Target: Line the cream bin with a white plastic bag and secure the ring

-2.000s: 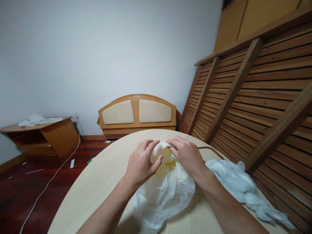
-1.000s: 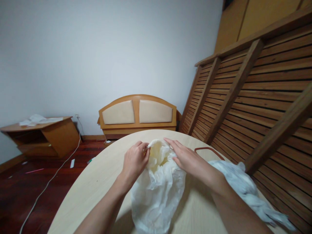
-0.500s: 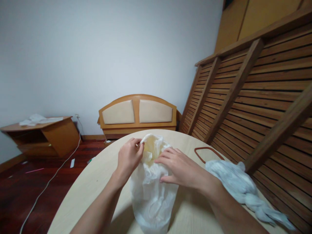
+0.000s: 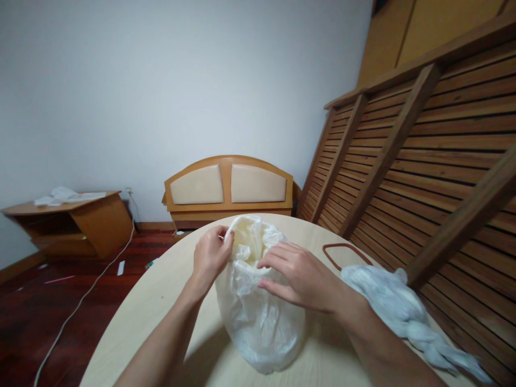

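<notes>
A crumpled white plastic bag [image 4: 262, 317] stands on the pale round table [image 4: 161, 306] right in front of me, its mouth facing up. My left hand [image 4: 207, 257] pinches the bag's rim on the left side. My right hand [image 4: 296, 274] lies against the near right side of the bag's mouth with fingers bent over the plastic. Something pale yellow shows inside the opening, too unclear to name.
A second twisted whitish bag [image 4: 399, 312] lies on the table at right, with a brown loop [image 4: 342, 252] beyond it. A slatted wooden frame [image 4: 423, 161] leans along the right. A headboard [image 4: 229, 188], a low cabinet [image 4: 68, 220] and a floor cable [image 4: 80, 301] lie beyond.
The bag went from lying flattened to standing up with its mouth pulled open. My left hand shifted left and pinched the rim; my right hand slid down onto the bag's near side.
</notes>
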A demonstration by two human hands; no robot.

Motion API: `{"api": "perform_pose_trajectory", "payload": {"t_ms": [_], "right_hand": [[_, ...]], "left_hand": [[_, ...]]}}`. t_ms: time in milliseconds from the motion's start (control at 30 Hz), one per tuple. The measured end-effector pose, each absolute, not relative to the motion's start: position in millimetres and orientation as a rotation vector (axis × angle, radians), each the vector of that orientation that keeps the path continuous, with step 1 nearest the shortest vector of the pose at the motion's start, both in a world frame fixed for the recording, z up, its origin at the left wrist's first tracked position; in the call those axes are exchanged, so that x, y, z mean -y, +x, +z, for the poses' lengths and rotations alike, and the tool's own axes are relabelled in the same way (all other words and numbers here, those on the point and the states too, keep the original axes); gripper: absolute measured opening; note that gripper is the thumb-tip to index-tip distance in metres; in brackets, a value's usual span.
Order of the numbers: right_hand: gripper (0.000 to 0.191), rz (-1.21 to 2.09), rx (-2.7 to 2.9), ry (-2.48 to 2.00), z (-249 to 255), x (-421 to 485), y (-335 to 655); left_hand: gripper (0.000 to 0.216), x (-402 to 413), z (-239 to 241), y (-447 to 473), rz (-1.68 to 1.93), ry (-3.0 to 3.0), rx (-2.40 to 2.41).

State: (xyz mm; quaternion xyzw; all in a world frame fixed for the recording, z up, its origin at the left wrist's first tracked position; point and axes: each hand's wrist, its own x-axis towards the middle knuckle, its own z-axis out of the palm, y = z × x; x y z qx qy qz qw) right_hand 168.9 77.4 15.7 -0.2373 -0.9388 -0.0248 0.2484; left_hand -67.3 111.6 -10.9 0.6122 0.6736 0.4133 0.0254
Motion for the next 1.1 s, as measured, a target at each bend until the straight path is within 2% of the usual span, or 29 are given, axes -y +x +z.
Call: {"api": "perform_pose_trajectory", "payload": {"t_ms": [133,300,467,633,733,933,1100], "right_hand": [[0.028,-0.114,2.614,-0.684,5.3,-79.0,156.6],[0.014,-0.036,2.682,-0.772,0.8,-78.4,153.4],[0.052,0.105,2.523,-0.949,-2.3,-73.6,152.4],[0.05,0.229,2.606,-1.006,-13.0,-70.9,144.3],[0.055,0.248,2.666,-0.956,-19.1,-71.5,142.1],[0.047,0.115,2.741,-0.968,-19.1,-72.0,144.2],[0.065,0.056,2.723,-0.995,-22.3,-71.1,141.0]], "left_hand": [[0.022,-107.6,-11.0,-59.5,1.28,1.956,-2.067],[0.019,-104.8,-11.7,-57.0,1.308,1.97,-2.081],[0.017,-94.9,-15.5,-37.8,1.326,2.096,-2.09],[0.015,-84.3,-16.9,-20.8,1.318,2.185,-2.002],[0.015,-80.3,-18.2,-16.4,1.349,2.248,-1.932],[0.016,-80.7,-20.0,-16.7,1.29,2.288,-1.993],[0.016,-82.9,-18.8,-18.5,1.272,2.301,-2.035]]}}
